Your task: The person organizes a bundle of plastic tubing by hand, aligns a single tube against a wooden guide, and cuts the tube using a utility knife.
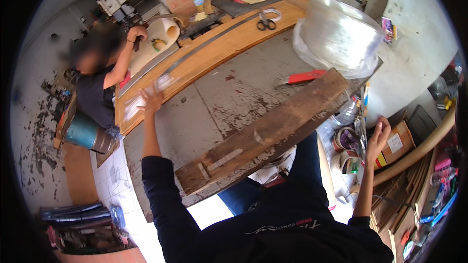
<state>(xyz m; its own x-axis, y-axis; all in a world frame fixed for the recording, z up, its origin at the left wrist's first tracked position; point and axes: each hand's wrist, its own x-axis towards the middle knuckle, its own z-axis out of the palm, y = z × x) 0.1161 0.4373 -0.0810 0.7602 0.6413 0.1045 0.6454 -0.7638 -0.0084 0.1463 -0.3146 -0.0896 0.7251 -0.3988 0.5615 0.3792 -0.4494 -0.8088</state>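
My left hand point(152, 100) reaches over the far left of the worktable point(195, 112), its fingers spread. Beneath its fingertips lie shiny clear plastic pieces point(132, 108), at the near end of a long wooden board point(204, 53); whether it presses on them I cannot tell. My right hand point(378, 139) hangs in the air past the table's right side, fingers loosely bent and nothing visible in it. A worn wooden plank point(263, 129) lies slantwise along the table edge before me. Beyond it rest a red cutter knife point(306, 76) and a large roll of clear plastic point(341, 31).
Black scissors point(266, 22) and a tape roll point(273, 14) sit on the long board. Across the table, a person point(100, 87) works by a sewing machine point(117, 2). Tins point(346, 139), a cardboard box point(397, 141) and stacked strips point(402, 195) crowd my right.
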